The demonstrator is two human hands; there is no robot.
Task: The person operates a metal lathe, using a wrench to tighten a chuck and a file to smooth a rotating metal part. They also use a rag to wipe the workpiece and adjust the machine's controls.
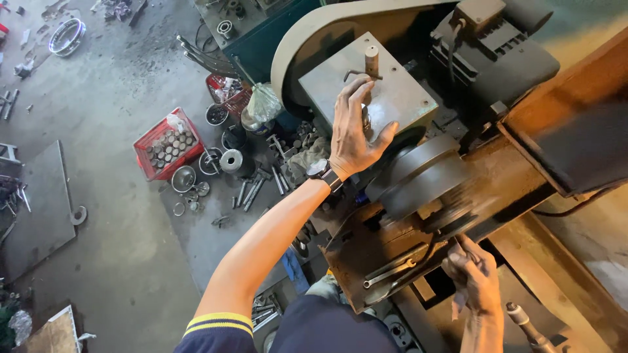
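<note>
The left hand [353, 134] lay with fingers spread open on the grey machine housing [366, 91], near its 6 o'clock edge. The right hand [474, 278], at 5 o'clock, gripped a thin rod [466, 250] under the pulley [425, 176].

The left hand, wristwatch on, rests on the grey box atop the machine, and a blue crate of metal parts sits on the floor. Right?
Not quite: the crate is red, not blue, as the head view shows. The rest holds: the left hand, wristwatch on, rests on the grey box atop the machine.
</note>
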